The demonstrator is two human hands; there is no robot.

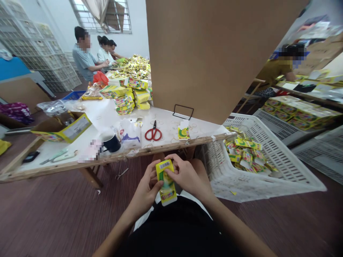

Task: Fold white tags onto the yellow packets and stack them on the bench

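Observation:
Over my lap I hold a small yellow and green printed box [166, 191], a barcode showing near its upper end. My left hand [150, 182] grips its left edge, thumb lying on the front. My right hand [184, 173] pinches the upper right side, its thumb pressed on the face below the barcode. Part of the fingers of both hands is hidden behind the box. On the table just beyond lie red-handled scissors [153, 133] and another small yellow packet [183, 132].
A white plastic crate [278, 142] with many yellow packets [246, 151] stands to my right. A large cardboard sheet [209, 57] rises from the table. A dark mug [111, 141], an open carton [69, 128] and stacked yellow boxes [124, 100] are at left. Several people work farther off.

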